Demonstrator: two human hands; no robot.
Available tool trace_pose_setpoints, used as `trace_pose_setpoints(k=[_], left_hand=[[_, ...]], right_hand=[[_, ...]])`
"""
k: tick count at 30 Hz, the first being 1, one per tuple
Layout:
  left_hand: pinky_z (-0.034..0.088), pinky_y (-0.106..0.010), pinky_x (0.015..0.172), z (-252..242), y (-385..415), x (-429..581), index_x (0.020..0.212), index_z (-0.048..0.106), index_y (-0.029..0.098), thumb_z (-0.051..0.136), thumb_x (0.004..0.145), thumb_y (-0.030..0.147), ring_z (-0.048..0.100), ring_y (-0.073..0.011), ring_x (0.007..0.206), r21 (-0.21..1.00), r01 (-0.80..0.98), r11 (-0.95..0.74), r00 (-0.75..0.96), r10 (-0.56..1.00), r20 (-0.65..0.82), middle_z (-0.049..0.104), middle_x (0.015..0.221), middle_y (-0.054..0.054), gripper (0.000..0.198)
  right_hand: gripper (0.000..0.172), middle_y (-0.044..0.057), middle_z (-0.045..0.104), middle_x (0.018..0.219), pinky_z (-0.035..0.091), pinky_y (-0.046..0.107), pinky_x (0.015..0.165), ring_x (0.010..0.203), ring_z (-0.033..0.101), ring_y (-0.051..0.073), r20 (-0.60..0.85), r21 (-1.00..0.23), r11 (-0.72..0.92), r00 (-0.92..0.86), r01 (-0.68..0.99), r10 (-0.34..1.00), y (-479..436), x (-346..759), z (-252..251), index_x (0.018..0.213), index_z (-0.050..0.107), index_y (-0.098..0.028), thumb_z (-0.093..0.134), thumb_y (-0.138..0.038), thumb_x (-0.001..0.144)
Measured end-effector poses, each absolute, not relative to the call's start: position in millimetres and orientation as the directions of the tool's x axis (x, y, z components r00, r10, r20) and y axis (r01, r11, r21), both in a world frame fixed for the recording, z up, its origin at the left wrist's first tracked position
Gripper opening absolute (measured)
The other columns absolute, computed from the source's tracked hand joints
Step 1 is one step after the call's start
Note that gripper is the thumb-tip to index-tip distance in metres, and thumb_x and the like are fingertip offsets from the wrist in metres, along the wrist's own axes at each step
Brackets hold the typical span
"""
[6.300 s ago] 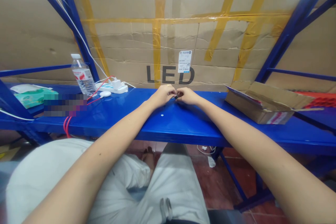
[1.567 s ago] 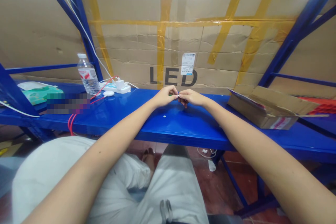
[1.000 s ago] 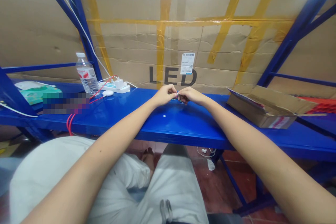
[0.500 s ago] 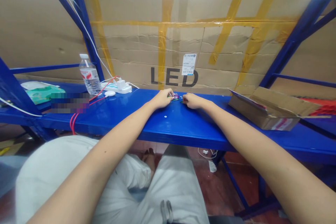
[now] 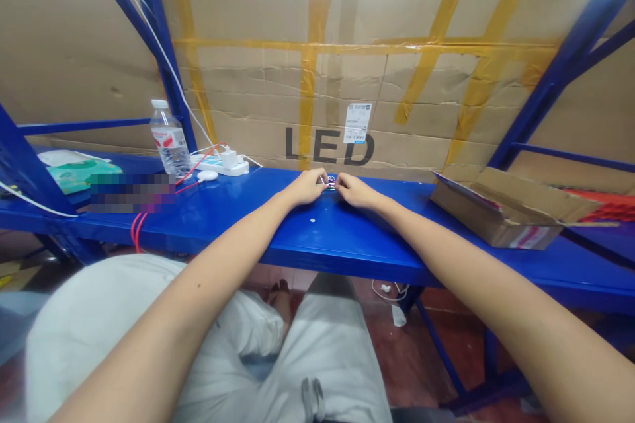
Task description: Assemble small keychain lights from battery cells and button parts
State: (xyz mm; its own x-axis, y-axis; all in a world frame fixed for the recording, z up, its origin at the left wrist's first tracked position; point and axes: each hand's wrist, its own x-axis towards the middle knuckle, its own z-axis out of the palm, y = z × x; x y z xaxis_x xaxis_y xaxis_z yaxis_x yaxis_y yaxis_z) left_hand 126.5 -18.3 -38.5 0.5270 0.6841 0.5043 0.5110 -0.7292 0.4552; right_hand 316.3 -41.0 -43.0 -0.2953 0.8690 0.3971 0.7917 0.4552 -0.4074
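Note:
Several small, shiny coloured pieces (image 5: 332,183) lie between my hands near the back of the blue shelf (image 5: 327,231); they are too small to name. My left hand (image 5: 308,188) rests at their left, its fingers curled round some of them. On the right, my right hand (image 5: 353,190) has its fingers bent together at the edge of the same pieces, and what its fingertips hold is hidden. A small white dot (image 5: 312,220) shows on the shelf in front of my left hand.
A water bottle (image 5: 170,140), a white power strip (image 5: 233,166) with cables and a green tissue pack (image 5: 82,175) stand at the left. An open cardboard box (image 5: 501,208) sits at the right. Behind rises a large "LED" carton (image 5: 258,99) between blue posts.
My right hand has moved left, closer to my left hand, so the gap between them is narrower. My left hand has stayed in nearly the same place.

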Motion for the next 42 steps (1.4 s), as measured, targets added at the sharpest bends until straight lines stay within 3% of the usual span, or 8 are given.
trace_pose_setpoints(k=[12,18,29,38,42], left_hand=[[0.046,-0.031,0.079,-39.7,-18.0,127.7,0.089,0.065,0.016,0.061,0.084,0.017,0.059,-0.0173,0.077,0.472,0.477,-0.742,0.541,0.671,0.508,0.067,0.081,-0.003,0.007],[0.047,-0.030,0.077,-40.1,-17.2,128.5,0.089,0.069,0.015,0.062,0.084,0.020,0.062,-0.0174,0.078,0.450,0.453,-0.770,0.544,0.638,0.545,0.070,0.081,-0.004,0.010],[0.049,-0.030,0.081,-34.9,-23.9,126.5,0.089,0.074,0.016,0.060,0.084,0.022,0.068,-0.0203,0.089,0.372,0.491,-0.788,0.569,0.613,0.548,0.077,0.093,-0.006,0.016],[0.050,-0.032,0.085,-37.4,-21.7,127.1,0.091,0.073,0.018,0.059,0.084,0.021,0.068,-0.0215,0.093,0.351,0.528,-0.773,0.566,0.629,0.533,0.076,0.096,-0.006,0.016],[0.050,-0.034,0.083,-40.0,-16.8,125.1,0.091,0.072,0.019,0.062,0.082,0.020,0.067,-0.0229,0.089,0.364,0.571,-0.735,0.533,0.670,0.516,0.075,0.094,-0.007,0.013]], right_hand=[[0.015,0.001,0.052,0.075,0.034,0.028,0.065,0.070,0.045,0.016,0.395,-0.392,0.484,-0.332,0.782,0.857,-39.1,315.7,-44.2,0.076,0.037,-0.022,0.041,-0.012,0.086],[0.013,0.005,0.061,0.082,0.037,0.028,0.068,0.072,0.050,0.017,0.397,-0.319,0.530,-0.397,0.786,0.827,-43.1,314.2,-44.5,0.079,0.043,-0.020,0.043,-0.010,0.087],[0.014,0.016,0.070,0.099,0.040,0.029,0.072,0.081,0.060,0.022,0.382,-0.200,0.472,-0.376,0.858,0.844,-52.5,306.2,-43.6,0.094,0.057,-0.014,0.044,-0.009,0.093],[0.013,0.017,0.070,0.098,0.039,0.029,0.069,0.081,0.060,0.023,0.388,-0.174,0.457,-0.366,0.872,0.846,-53.3,306.5,-44.9,0.097,0.056,-0.015,0.043,-0.013,0.095],[0.011,0.014,0.069,0.093,0.039,0.030,0.069,0.078,0.059,0.022,0.447,-0.219,0.478,-0.348,0.850,0.824,-48.8,308.6,-45.6,0.090,0.054,-0.017,0.045,-0.013,0.094]])
